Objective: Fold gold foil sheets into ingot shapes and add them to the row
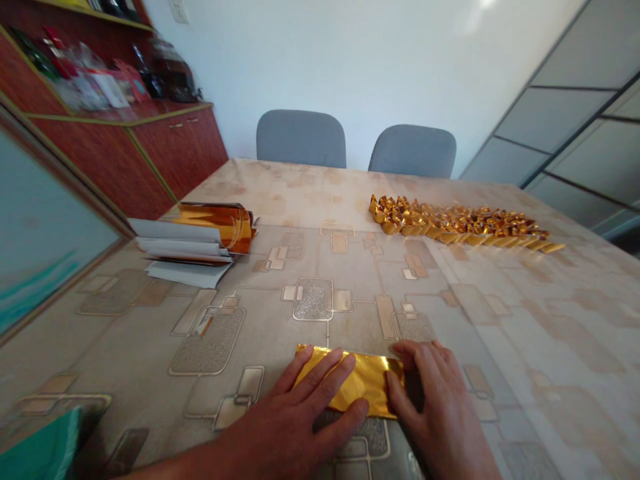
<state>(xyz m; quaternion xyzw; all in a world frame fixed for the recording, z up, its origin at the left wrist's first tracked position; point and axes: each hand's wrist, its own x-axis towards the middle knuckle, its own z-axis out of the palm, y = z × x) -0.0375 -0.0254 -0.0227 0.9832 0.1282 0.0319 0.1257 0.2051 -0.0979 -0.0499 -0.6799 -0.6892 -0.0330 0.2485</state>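
Observation:
A folded strip of gold foil paper (pixel 370 383) lies on the table in front of me. My left hand (pixel 305 407) rests flat across its left part, fingers stretched out and spread. At the right end of the strip, my right hand (pixel 433 393) has its thumb on the foil and its curled fingers at the far corner. Back left is a stack of loosely folded foil sheets (pixel 237 230), gold on one face and pale grey on the other. Rows of small folded gold pieces (pixel 460 221) stand at the back right, pressed close together.
The patterned table (pixel 310 260) has a clear cover over it. Two grey chairs (pixel 301 139) stand at its far side, against a white wall. A red-brown cabinet (pixel 175 150) with bottles and bags is at the left. Some green cloth-like material (pixel 43 447) shows at the lower left.

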